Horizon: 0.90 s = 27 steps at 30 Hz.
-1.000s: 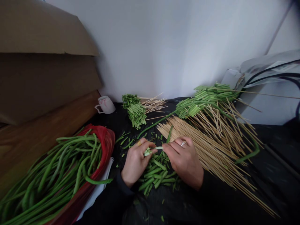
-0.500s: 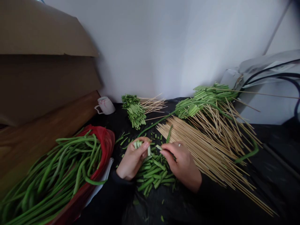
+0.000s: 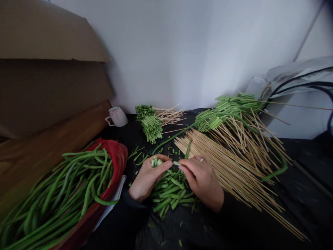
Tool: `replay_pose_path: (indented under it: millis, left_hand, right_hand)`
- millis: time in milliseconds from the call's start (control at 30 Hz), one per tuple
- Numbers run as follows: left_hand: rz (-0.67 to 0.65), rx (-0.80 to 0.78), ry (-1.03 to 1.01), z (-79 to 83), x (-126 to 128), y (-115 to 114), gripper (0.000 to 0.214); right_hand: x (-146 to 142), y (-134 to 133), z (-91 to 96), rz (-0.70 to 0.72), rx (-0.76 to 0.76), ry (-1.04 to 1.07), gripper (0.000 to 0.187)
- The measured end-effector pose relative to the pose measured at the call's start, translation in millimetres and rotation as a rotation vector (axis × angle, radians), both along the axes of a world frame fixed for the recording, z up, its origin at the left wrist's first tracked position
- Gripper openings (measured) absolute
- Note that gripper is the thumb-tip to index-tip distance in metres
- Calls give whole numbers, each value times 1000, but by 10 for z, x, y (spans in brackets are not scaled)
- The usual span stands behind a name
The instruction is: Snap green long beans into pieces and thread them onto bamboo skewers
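Note:
My left hand is closed around several short cut green bean pieces, their pale ends showing above the fingers. Its thumb and forefinger reach toward a single bean piece. That piece is pinched between the thumb and forefinger of my right hand, which wears a ring. Whether the left fingertips touch it I cannot tell. Below both hands lies a heap of cut green beans on black plastic sheeting. Just right of the right hand, bamboo skewers lie in a broad pile.
A red bag of long green beans stands at left. Behind are a white mug, a skewered bean bundle and a larger skewered pile. A cardboard box is at upper left, a white wall behind.
My left hand's thumb and forefinger have stretched right toward the right hand's piece. The piece that hung at its fingertips no longer shows there. The right hand has barely moved.

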<state>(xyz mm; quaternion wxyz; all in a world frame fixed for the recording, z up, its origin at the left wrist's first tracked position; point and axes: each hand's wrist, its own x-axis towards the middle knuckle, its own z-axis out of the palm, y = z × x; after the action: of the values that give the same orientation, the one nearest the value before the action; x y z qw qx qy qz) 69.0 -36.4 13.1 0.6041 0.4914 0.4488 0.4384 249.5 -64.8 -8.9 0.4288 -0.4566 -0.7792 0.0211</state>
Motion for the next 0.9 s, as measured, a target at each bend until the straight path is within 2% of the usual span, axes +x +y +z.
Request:
replay_pose_path:
  millis: [167,333,500,633,733,900]
  left_hand:
    - [24,0,105,-7,15,-19,27]
    - [32,81,184,7,11,-22,18]
    - [-87,133,244,16,21,-41,12]
    - [-190,238,308,3,71,-65,13]
    - [-120,246,296,17,79,-68,19]
    - [29,252,233,76,57,-74,25]
  right_hand:
    - [8,-1,5,-12,36,-19,14]
    - [-8,-12,29,-6,59,-49,15]
    - [-53,-44,46,58,94,8,14]
    - [-48,-51,66,56,154,91,13]
    - [-19,-33,70,33,157,76,13]
    - [-7,-31,68,-7,81,-60,18]
